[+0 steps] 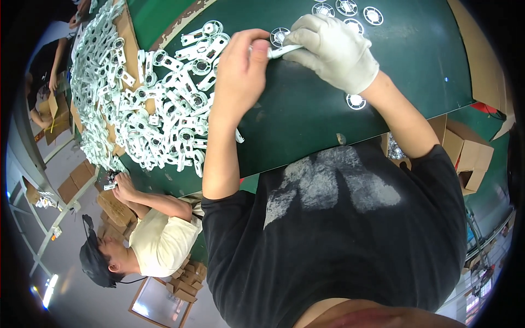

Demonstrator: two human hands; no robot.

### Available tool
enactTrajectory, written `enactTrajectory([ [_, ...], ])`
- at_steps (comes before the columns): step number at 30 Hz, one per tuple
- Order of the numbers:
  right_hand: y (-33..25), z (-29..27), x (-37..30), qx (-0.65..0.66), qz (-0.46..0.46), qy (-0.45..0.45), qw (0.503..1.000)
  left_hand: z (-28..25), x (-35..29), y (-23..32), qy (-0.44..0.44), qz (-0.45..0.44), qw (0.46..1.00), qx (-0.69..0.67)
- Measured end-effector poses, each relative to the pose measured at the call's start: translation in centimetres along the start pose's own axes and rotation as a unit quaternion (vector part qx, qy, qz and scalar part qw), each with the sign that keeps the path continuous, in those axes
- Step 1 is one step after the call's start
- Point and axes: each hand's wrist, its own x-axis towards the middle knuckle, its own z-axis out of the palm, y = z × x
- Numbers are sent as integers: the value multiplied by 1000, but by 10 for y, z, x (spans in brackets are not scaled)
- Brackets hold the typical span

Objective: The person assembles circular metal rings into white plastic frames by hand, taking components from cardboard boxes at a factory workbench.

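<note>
My left hand (239, 76) is bare, its fingers closed on one end of a white plastic part (285, 50). My right hand (336, 54), in a white glove, pinches the other end. The part resembles the white housings heaped nearby, but most of it is hidden by my fingers. Just beyond it lies a round white fan grille (279, 36). Several more round grilles (373, 16) are spread on the far side of the green table. Another round grille (356, 101) lies under my right wrist.
A large heap of white plastic housings (164, 120), each with a ring end, covers the left of the green table (421, 65). Cardboard boxes (471, 150) stand at the right. At the left a co-worker in a cap (164, 240) handles a small part; other people work farther off.
</note>
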Motion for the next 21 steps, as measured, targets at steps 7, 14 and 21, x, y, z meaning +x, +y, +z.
enactTrajectory([
  [7, 12, -23, 4, 170, 257, 66, 949, 14, 9, -22, 119, 133, 919, 352],
  [14, 6, -38, 15, 246, 332, 7, 911, 32, 20, -26, 19, 190, 940, 282],
  [21, 5, -35, 9, 376, 391, -57, 838, -1, -3, 18, 115, 26, 993, 8],
])
